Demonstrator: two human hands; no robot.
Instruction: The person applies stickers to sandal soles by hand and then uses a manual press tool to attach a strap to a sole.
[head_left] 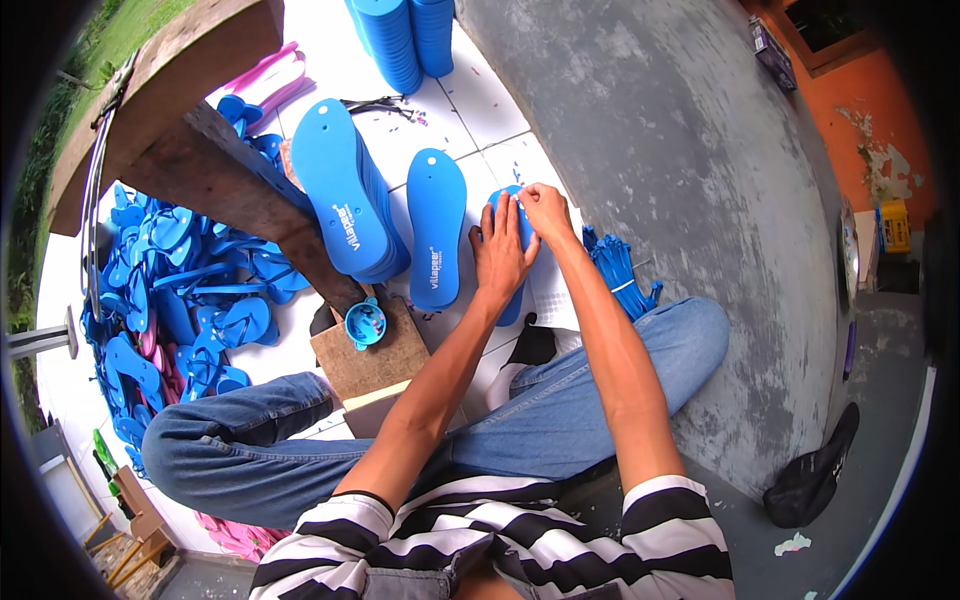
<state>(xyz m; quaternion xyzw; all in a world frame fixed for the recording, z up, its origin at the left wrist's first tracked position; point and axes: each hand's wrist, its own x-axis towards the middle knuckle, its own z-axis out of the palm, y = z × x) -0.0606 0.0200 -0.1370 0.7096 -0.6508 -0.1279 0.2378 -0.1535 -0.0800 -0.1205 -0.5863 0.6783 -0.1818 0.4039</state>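
A blue flip-flop sole [512, 308] lies on the tiled floor under both of my hands. My left hand [502, 252] rests flat across it, fingers stretched toward its toe end. At that toe end my right hand [545, 212] is closed in a pinch; whatever is between the fingertips is too small to make out. To the left lies another blue sole [436, 225], with a hole at its top. Beyond it stands a tall stack of blue soles [345, 195]. Beside my right forearm is a bundle of blue straps [622, 272].
A wooden block [372, 360] with a small blue cup [366, 323] stands by a machine's wooden post [240, 170]. Finished blue flip-flops [190, 290] pile up at left. More stacked soles [395, 45] stand at the back. A grey wall [690, 180] rises at right.
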